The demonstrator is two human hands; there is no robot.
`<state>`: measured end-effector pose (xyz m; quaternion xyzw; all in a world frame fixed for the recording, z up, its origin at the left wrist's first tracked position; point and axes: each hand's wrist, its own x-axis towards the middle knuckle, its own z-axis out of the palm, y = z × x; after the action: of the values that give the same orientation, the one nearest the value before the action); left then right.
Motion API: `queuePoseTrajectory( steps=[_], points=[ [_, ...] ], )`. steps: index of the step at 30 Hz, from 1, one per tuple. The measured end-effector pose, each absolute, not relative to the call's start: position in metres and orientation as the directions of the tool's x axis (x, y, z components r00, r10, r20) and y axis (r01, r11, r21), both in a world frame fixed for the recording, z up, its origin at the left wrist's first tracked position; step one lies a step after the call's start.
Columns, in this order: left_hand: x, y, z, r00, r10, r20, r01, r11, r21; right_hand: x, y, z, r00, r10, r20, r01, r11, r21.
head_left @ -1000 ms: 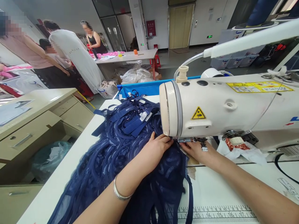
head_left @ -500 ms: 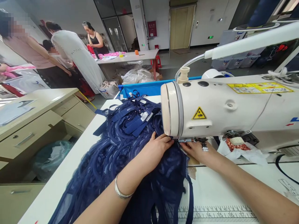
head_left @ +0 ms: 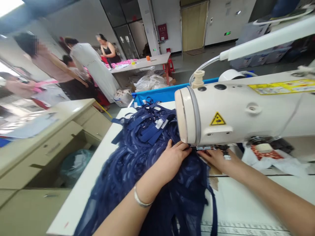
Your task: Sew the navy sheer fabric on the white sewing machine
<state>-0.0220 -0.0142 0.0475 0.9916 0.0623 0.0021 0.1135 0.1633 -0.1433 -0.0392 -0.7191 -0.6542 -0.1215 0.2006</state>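
The navy fabric [head_left: 137, 170] is sheer, matt mesh with raised looping cords. Just beside it, the sewing machine [head_left: 236, 111] has a smooth, glossy cream shell. The table [head_left: 246, 203] under the machine looks smooth and matt white. A shiny metal bangle [head_left: 141, 200] rests on the fabric.

A single camera worn on the person's head looks forward and down from close range over a white sewing table [head_left: 81, 193]. Both forearms enter from the bottom edge, reaching away from the lens. A cream sewing machine [head_left: 236, 111] fills the right side, very near. Beyond, the view opens onto a distant workroom with other people [head_left: 91, 65] standing upper left. The picture is slightly blurred.
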Motion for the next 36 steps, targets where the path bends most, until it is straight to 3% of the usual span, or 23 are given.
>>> queuePoseTrajectory(
  steps=[11, 17, 22, 32, 36],
  points=[
    [-0.023, -0.012, 0.052, 0.990, 0.130, -0.047, 0.135, -0.984, 0.120, 0.153, -0.143, -0.024, 0.159, 0.933, 0.322, 0.987, -0.142, -0.076],
    [-0.019, -0.009, 0.043, 0.983, 0.181, 0.036, 0.172, -0.969, 0.179, 0.150, -0.142, -0.019, 0.213, 0.954, 0.213, 0.976, -0.199, -0.085],
    [-0.016, -0.008, 0.044, 0.985, 0.170, 0.037, 0.164, -0.977, 0.137, 0.150, -0.141, -0.013, 0.221, 0.950, 0.222, 0.971, -0.193, -0.143],
    [-0.011, -0.015, 0.051, 0.985, 0.171, -0.029, 0.172, -0.985, 0.029, 0.148, -0.141, -0.041, 0.238, 0.909, 0.341, 0.965, -0.263, 0.027],
    [-0.004, -0.010, 0.043, 0.967, 0.255, 0.015, 0.256, -0.965, -0.052, 0.150, -0.141, -0.039, 0.192, 0.925, 0.329, 0.980, -0.199, -0.012]
  ],
)
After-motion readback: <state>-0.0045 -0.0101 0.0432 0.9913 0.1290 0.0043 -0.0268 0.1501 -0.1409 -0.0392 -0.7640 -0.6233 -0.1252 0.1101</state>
